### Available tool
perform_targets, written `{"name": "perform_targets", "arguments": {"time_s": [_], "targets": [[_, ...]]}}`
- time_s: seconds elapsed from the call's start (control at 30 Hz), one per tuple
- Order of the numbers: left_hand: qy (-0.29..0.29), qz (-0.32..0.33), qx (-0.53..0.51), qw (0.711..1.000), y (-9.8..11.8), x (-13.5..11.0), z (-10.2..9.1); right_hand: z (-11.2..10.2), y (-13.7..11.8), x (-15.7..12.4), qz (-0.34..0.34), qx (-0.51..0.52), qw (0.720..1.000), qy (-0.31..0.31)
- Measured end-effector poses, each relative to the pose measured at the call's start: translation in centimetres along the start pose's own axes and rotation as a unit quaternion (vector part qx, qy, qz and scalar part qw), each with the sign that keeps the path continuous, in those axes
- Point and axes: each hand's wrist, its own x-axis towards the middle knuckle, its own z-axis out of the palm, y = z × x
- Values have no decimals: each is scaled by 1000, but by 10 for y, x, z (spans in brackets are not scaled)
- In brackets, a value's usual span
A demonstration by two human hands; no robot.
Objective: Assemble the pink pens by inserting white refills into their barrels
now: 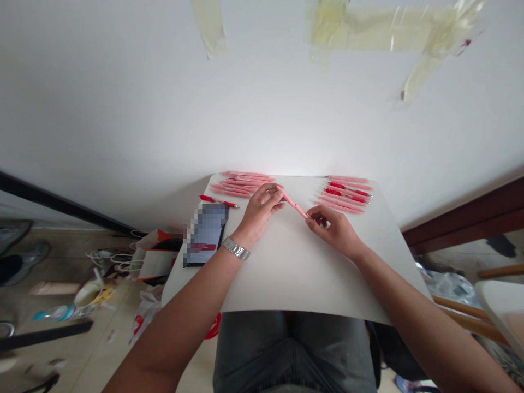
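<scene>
A pink pen point(291, 201) is held slantwise above the white table point(286, 262), between both hands. My left hand point(262, 206) pinches its upper end, fingers closed. At the lower end, my right hand point(329, 224) grips the pen's tip between thumb and fingers. To the left lies a pile of pink pens point(239, 184), close behind my left hand. A second group of pens point(346, 191), pink with a couple of red ones among them, lies to the right beyond my right hand. One red pen point(219, 201) rests apart on the left.
A phone point(204, 234) with a partly blurred screen lies at the table's left edge. The white wall point(262, 120) stands right behind the table. On the floor to the left are a paper bag point(153, 256), a bottle point(61, 313) and a cup point(88, 293).
</scene>
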Motion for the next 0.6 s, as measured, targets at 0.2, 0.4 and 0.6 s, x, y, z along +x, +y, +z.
{"name": "perform_targets", "arguments": {"time_s": [0.2,0.4,0.6], "targets": [[0,-1,1,1000,-1,1,-1,0,1,0,0,0,1000,-2],[13,-4,2,1000,-4,2,-1,2,4,0,0,-3,1000,-2],[-5,-9,10,1000,-2,-1,0,1,4,0,-1,-5,1000,-2]]}}
